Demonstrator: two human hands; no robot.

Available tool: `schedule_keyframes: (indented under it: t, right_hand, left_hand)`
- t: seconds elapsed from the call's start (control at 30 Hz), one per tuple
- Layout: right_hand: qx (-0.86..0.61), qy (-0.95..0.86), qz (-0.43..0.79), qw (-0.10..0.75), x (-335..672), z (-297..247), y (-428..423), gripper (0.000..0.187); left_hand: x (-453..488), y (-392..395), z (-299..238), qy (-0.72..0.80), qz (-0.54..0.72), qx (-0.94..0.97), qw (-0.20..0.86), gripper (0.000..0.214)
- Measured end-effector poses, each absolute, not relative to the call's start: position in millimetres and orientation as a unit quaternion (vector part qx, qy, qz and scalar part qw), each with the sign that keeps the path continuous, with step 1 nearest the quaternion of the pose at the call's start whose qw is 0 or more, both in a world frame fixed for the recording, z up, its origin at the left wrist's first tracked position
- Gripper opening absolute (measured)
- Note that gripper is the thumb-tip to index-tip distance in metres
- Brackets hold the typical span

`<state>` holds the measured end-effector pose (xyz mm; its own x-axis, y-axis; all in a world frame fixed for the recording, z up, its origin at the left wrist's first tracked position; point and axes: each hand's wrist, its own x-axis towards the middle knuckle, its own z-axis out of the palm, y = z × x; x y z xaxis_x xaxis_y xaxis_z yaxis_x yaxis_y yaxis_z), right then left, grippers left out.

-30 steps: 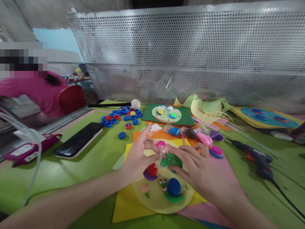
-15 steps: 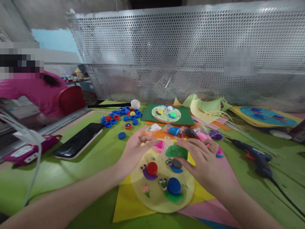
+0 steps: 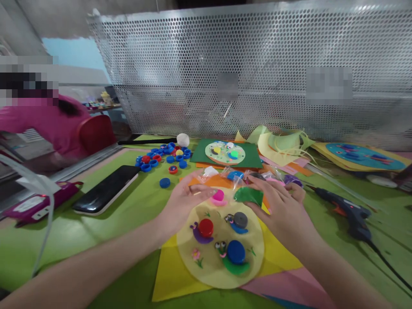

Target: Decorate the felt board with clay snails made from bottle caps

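Observation:
A pale yellow felt disc (image 3: 209,262) lies on yellow paper (image 3: 167,279) in front of me. On it sit red (image 3: 206,227), grey (image 3: 240,219) and blue (image 3: 236,251) bottle caps set on clay snail shapes. My right hand (image 3: 283,214) pinches a small clear bag of green clay (image 3: 248,195) above the disc's far edge. My left hand (image 3: 185,201) has its fingers curled on the other end of that bag, close to a pink clay piece (image 3: 219,196).
Several clay bags (image 3: 234,175) lie beyond my hands. Loose blue and red caps (image 3: 164,156), a black phone (image 3: 106,189), a glue gun (image 3: 344,210) with cord, a finished disc on green paper (image 3: 225,153), and a perforated metal screen (image 3: 257,68). A person in pink (image 3: 48,124) sits at far left.
Both hands moved away from me with the green clay bag, from over the disc's middle to its far edge. The grey cap snail is now uncovered.

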<state>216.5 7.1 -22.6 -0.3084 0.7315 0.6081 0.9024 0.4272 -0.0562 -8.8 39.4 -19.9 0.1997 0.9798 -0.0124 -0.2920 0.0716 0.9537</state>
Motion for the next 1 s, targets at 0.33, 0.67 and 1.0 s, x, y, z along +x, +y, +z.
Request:
schedule_keyframes:
  t: [0.33, 0.67, 1.0]
  right_hand:
    - [-0.631, -0.739, -0.118, 0.205, 240.6, -38.0, 24.4, 0.038]
    - [-0.601, -0.756, -0.126, 0.226, 238.0, -40.3, 20.3, 0.045]
    - [-0.503, -0.829, -0.02, 0.242, 198.8, -15.6, -10.5, 0.05]
  left_hand:
    - [-7.6, 39.0, -17.1, 0.369, 0.509, 0.469, 0.62, 0.057]
    - [-8.4, 37.7, -21.5, 0.374, 0.48, 0.482, 0.63, 0.052]
    - [-1.8, 24.8, -17.2, 0.376, 0.415, 0.554, 0.616, 0.062]
